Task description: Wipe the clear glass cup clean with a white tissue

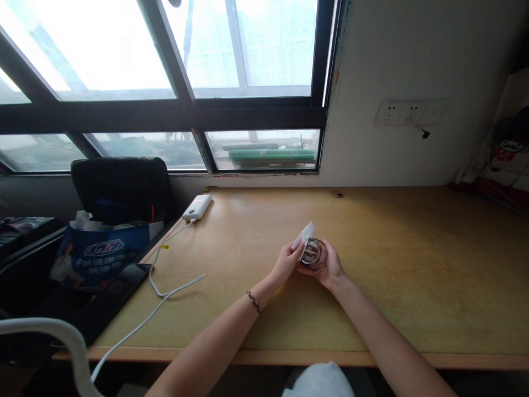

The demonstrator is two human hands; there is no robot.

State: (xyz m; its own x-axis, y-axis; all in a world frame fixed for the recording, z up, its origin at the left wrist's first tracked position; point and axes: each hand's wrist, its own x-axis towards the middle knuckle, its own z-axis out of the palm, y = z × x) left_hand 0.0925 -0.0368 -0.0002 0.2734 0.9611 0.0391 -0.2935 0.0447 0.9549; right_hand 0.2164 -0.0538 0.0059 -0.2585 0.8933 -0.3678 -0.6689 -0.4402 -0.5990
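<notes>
Blurred Chinese lettering (105, 261) on blue bag (136, 238)

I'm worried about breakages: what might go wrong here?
The round glass might slip from the right hand, as the left hand holds a white tissue against it. The white power bank lies near the left edge of the desk; a snag on its white cable might drag it off.

Over the wooden desk (413, 275), the right hand (332, 264) cups a round, clear glass (313, 253), while the left hand (285, 263), a braided bracelet (253, 301) on its wrist, pinches a white tissue (303, 236) against it. Over to the left, a white power bank (197, 207) lies near the desk's edge, a white cable (184, 286) running from it. Beyond, a blue bag (111, 259) sits before a black chair (119, 179) by the window (256, 49).
</notes>
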